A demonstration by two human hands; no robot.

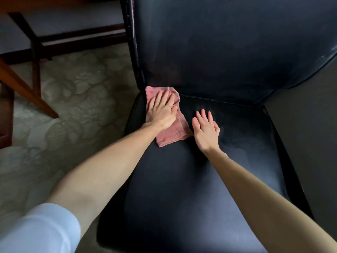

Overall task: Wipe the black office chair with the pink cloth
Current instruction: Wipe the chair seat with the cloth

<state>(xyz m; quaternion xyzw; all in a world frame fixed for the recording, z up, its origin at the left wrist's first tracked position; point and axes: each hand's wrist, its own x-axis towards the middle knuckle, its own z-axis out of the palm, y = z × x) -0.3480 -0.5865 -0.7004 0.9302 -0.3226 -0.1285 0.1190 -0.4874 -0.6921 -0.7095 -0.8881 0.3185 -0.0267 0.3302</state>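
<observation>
1. Flat on the seat (pixel 200 189) of the chair (pixel 228 52), at its 10 o'clock corner, lies the cloth (pixel 173 132): pink, rumpled, faintly striped, its far edge at the crease under the backrest (pixel 237 24).
2. Left hand (pixel 162 111) presses the cloth's far half, its fingers straight and close together, pointing to 1 o'clock and gripping nothing.
3. Right hand (pixel 206 130) lies palm down just beside the cloth, at its 3 o'clock. Its fingers are straight and spread, holding nothing.
4. Seat is dark with a dull grey sheen, and piping runs along both side edges. Bare seat stretches toward 3 and 6 o'clock.
5. Past the 9 o'clock edge lies patterned carpet (pixel 82 88), with wooden table legs (pixel 36 52) at 10 o'clock.
</observation>
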